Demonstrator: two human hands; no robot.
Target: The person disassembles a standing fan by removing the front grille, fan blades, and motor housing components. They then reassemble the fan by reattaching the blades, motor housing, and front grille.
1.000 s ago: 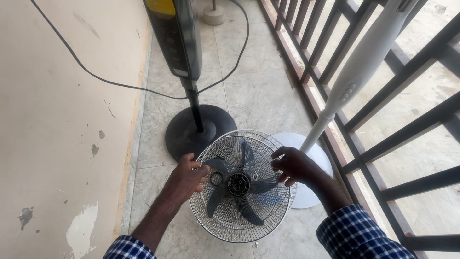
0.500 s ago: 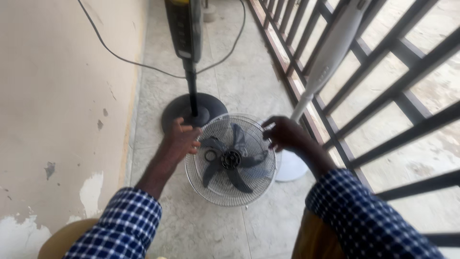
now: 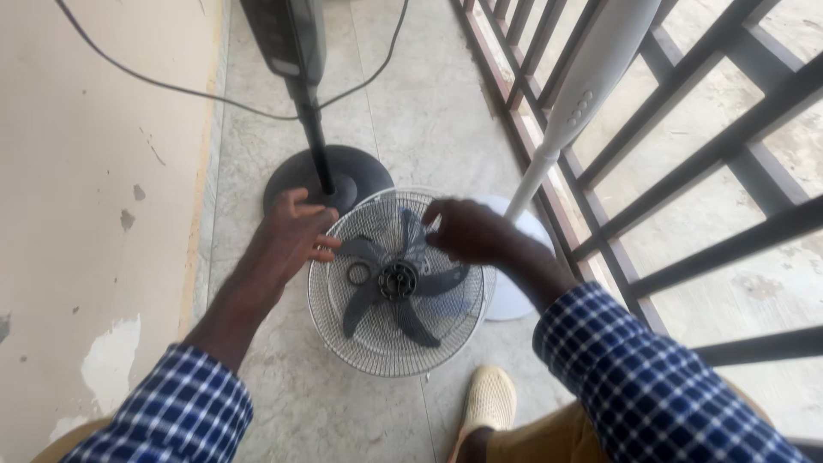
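Five dark grey plastic fan blades (image 3: 403,287) lie inside a round silver wire grille (image 3: 356,339) that sits like a shallow basket on the pale stone floor (image 3: 429,103), with a small black ring (image 3: 357,274) loose in it beside the hub. Left hand (image 3: 291,236) rests on the grille's left rim, fingers spread and loosely curled. Right hand (image 3: 467,231) hovers over the upper blades; its fingertips are hidden, so whether they pinch anything I cannot tell. Behind stand a black round fan base (image 3: 360,171) and a white fan stand (image 3: 583,77), both cut off above, perhaps leaning on the dark metal railing (image 3: 729,163).
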